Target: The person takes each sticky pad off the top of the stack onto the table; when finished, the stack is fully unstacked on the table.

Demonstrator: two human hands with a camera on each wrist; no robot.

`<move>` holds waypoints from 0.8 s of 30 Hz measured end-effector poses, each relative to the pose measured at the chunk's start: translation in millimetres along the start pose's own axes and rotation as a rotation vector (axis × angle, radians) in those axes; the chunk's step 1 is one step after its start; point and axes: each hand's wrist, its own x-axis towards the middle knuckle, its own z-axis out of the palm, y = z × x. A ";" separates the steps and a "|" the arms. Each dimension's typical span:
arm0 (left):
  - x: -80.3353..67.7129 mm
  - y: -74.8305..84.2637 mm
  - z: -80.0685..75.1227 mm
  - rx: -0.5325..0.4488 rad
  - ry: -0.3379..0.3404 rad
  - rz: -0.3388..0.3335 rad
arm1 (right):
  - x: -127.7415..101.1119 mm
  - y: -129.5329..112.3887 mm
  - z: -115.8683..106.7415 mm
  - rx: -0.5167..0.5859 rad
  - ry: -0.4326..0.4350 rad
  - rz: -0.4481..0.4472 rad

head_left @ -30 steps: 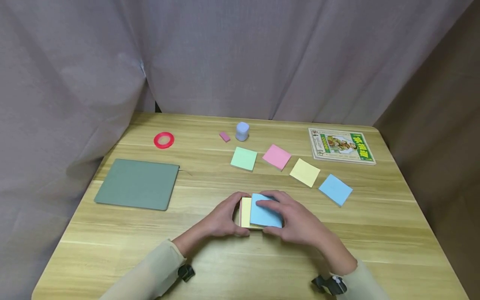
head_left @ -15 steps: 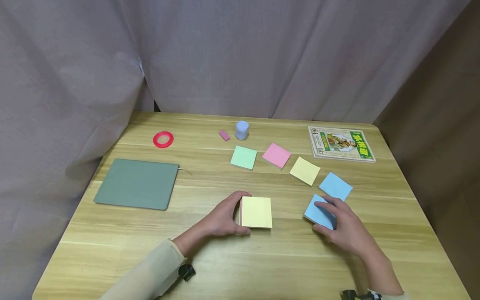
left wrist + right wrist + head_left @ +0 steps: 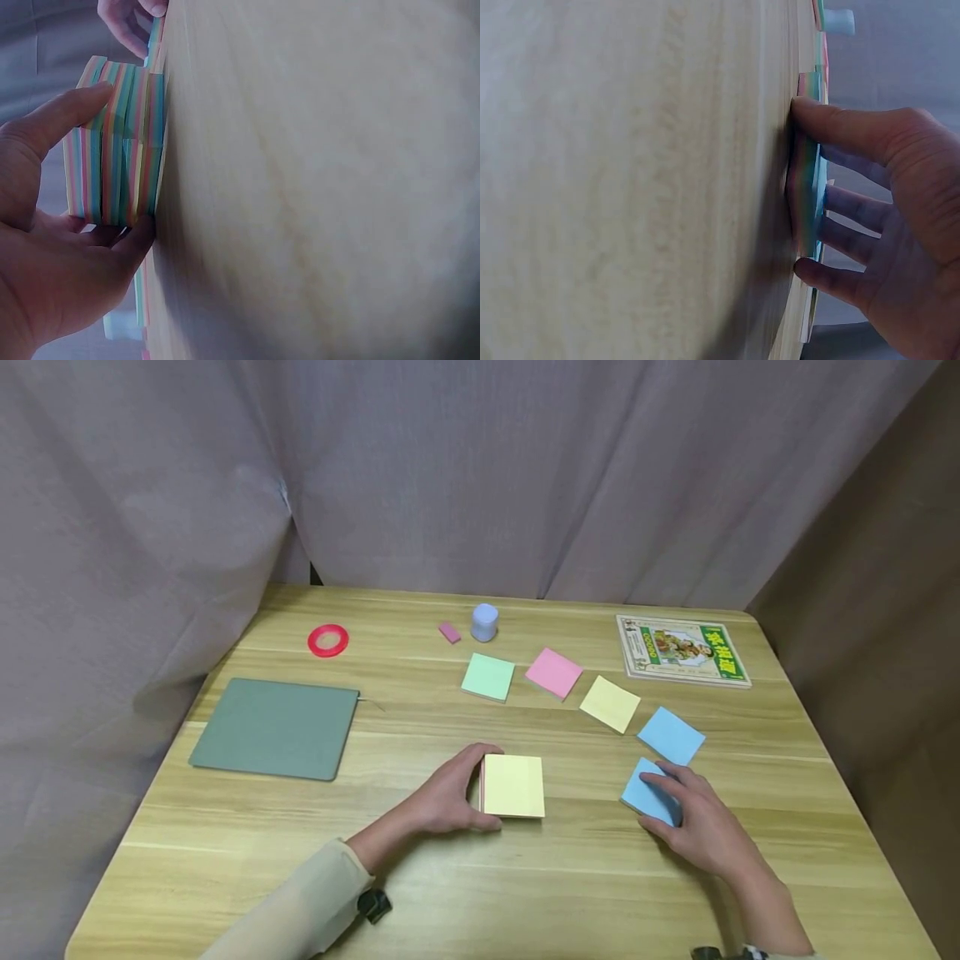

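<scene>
My left hand [image 3: 450, 791] grips a tall stack of sticky note pads [image 3: 513, 787], thumb on the near side and fingers round the far side. Yellow tops the stack; its striped, uneven layers [image 3: 112, 165] show in the left wrist view. Further right, my right hand [image 3: 705, 814] holds a blue-topped sticky note pad [image 3: 649, 793] low at the table, fingertips over its top and thumb at its near edge. The pad's edge [image 3: 805, 180] shows pink to teal bands in the right wrist view. Just beyond lies another blue pad [image 3: 672, 735].
Yellow [image 3: 610, 703], pink [image 3: 553, 673] and green [image 3: 487, 677] pads form an arc behind. A green notebook [image 3: 276, 727] lies left, a red tape roll [image 3: 327, 641] behind it. A small pink block [image 3: 450, 632], a bluish-white cup-shaped object [image 3: 484, 622] and illustrated books [image 3: 684, 650] are at the back.
My right hand has carried the blue-topped pad off the stack, rightward and down beside the other blue pad, uncovering the yellow top. My left hand has stayed on the stack.
</scene>
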 end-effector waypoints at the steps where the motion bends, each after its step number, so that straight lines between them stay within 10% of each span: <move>1: -0.1 0.2 -0.1 0.001 -0.001 -0.001 | 0.0 0.2 0.0 -0.001 -0.002 0.000; 12: -0.1 -0.6 -0.2 0.002 -0.001 0.000 | 5.4 -14.3 -10.5 -0.063 0.012 -0.057; 24: 0.9 -3.2 -0.2 -0.004 -0.006 0.008 | 53.5 -99.2 -4.6 0.010 -0.050 -0.309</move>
